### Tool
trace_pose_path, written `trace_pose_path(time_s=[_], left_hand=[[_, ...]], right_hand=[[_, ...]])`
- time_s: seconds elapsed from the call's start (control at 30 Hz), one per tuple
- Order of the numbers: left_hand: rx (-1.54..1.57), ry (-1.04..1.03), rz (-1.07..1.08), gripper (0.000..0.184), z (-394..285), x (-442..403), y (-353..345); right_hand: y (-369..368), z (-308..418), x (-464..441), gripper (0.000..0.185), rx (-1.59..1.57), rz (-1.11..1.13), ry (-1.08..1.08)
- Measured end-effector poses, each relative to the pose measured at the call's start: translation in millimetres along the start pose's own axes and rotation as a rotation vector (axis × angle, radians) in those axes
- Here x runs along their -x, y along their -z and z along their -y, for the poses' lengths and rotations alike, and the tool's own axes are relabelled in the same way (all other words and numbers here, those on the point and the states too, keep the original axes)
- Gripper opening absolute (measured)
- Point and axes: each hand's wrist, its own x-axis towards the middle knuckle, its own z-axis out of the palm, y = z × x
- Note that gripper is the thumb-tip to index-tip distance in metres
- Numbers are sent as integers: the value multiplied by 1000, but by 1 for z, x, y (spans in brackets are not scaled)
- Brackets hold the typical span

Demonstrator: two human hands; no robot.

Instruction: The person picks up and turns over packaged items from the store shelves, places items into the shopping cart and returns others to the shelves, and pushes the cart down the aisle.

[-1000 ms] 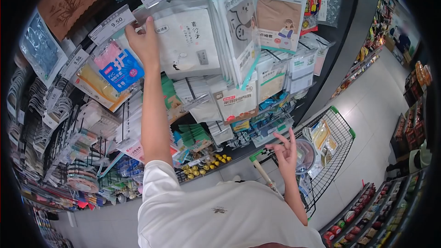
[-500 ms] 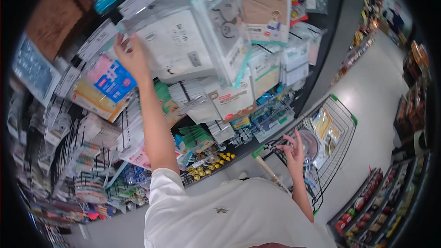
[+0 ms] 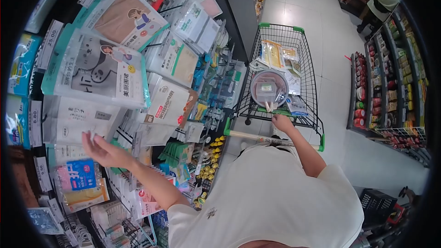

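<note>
My left hand is open, its fingers apart, at the lower part of a white clear-wrapped package hanging on the rack. Whether the fingertips touch it I cannot tell. Just above hangs a grey apron package with a teal edge. Below the hand is a blue and pink packet of PVC gloves. My right hand is curled closed at the near end of the shopping cart, just beyond its handle. What its fingers hold, if anything, is hidden. A round grey basin lies in the cart.
Inside the cart, a yellow packet lies beyond the basin. Price tags line the rack at left. Stocked shelves stand across the aisle floor, where another person is at the far right.
The view has turned toward the cart. My left hand has moved from the package's upper corner to its lower part. My right hand has gone from spread fingers to curled.
</note>
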Motion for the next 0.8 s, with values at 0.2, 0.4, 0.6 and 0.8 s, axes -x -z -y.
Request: trace_pose_path(time_s=[0.2, 0.4, 0.6, 0.8], left_hand=[[125, -30, 591, 24, -28, 158, -63], [264, 279, 1124, 34, -30, 346, -111], [-110, -129, 1331, 45, -20, 441, -103], [-154, -165, 1436, 50, -17, 443, -103]], right_hand=[[0, 4, 5, 36, -83, -80, 2], [13, 10, 18, 43, -145, -61, 37], [34, 8, 61, 51, -117, -151, 164], [23, -9, 94, 45, 102, -372, 156]])
